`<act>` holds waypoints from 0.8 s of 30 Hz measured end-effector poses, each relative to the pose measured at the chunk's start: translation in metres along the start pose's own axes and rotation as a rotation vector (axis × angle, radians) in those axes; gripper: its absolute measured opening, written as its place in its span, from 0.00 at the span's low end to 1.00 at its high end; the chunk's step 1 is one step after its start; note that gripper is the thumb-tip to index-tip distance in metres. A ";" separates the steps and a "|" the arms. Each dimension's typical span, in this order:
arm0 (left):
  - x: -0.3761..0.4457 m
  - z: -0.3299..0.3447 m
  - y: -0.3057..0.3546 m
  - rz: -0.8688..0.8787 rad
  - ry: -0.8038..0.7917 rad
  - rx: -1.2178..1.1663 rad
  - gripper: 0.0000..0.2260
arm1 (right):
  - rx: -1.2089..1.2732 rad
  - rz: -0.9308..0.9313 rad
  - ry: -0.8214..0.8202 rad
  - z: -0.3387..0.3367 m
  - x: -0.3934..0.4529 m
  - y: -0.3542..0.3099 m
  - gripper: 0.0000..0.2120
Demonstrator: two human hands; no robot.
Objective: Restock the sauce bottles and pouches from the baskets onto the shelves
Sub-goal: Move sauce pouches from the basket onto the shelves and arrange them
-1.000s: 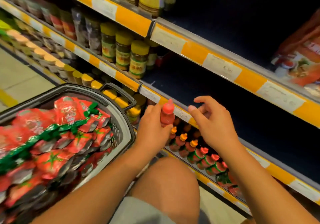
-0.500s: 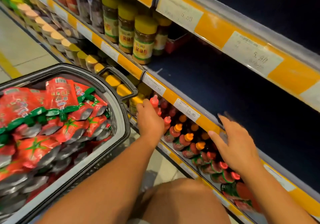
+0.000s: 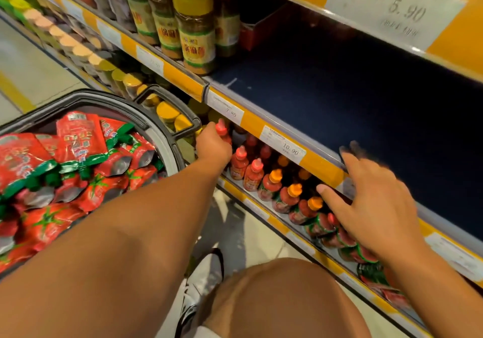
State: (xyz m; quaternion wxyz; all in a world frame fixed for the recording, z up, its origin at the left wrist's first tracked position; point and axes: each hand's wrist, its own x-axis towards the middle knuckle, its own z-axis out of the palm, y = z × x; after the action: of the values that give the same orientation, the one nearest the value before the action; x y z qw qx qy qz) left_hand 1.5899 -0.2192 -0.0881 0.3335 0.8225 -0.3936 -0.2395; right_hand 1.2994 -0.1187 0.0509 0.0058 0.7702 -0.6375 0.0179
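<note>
Store shelving (image 3: 326,133) runs diagonally from upper left to lower right, its front edges trimmed in orange and white strips. Paper price tags (image 3: 286,146) sit in the strips; one large tag (image 3: 394,10) at the top right reads 5.90. The middle shelf has a dark blue deck (image 3: 352,97), bare across its right part. At its left end stand jars (image 3: 197,34) with yellow lids and yellow labels, and a red box (image 3: 257,30) lies behind them. The floor (image 3: 31,73) is pale tile with a yellow line (image 3: 15,94) at the left. The light is warm and even.
</note>
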 end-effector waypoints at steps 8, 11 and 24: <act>0.020 0.019 -0.006 -0.002 -0.098 0.057 0.10 | 0.032 0.009 0.014 -0.002 -0.001 -0.003 0.38; 0.022 0.021 -0.007 -0.018 -0.108 0.081 0.09 | 0.039 0.013 0.004 -0.003 0.000 -0.004 0.39; 0.026 0.017 -0.001 0.258 -0.259 0.606 0.05 | 0.050 0.014 0.021 -0.001 -0.002 -0.002 0.38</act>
State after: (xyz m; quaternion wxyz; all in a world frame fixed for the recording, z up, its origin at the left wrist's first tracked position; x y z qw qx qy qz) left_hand 1.5937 -0.2459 -0.1036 0.0492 0.7905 -0.5863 -0.1702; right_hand 1.3011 -0.1160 0.0519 -0.0067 0.7654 -0.6421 0.0421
